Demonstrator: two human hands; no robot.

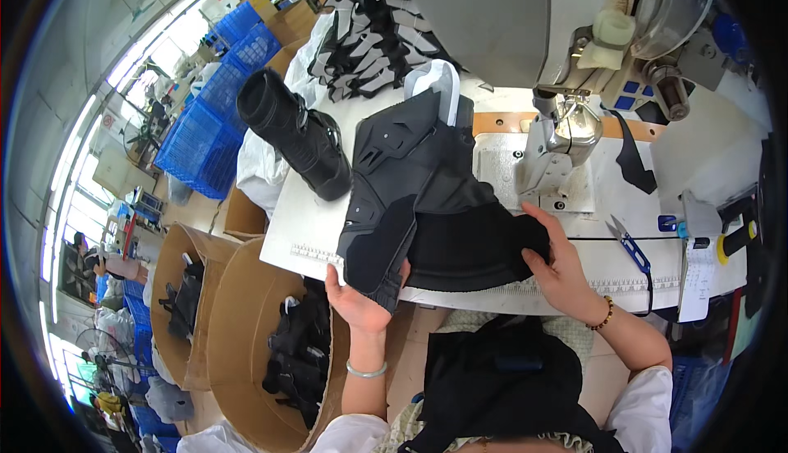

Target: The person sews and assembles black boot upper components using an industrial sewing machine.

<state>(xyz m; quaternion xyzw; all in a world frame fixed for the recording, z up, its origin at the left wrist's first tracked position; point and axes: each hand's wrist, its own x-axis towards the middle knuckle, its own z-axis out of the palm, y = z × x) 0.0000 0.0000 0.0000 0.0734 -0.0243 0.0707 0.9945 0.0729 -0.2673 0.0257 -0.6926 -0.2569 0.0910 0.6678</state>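
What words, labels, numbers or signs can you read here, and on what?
Nothing legible enough to quote.
Paper slip at right: writing too small.
Ruler strip on the white table: figures too small.
Black piece held by left hand and right hand: no lettering I can make out.

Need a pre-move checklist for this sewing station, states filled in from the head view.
1. Left hand on the large black panelled fabric piece: ok, holding its lower left end.
2. Right hand on that piece: ok, at its right end.
3. Piece clear of the shiny silver metal sewing head: ok, lies left of it.
4. Blue-handled metal snips clear of the piece: ok, apart, to its right.
5. Tall black boot clear of the piece: cannot tell; close on its left, contact unclear.
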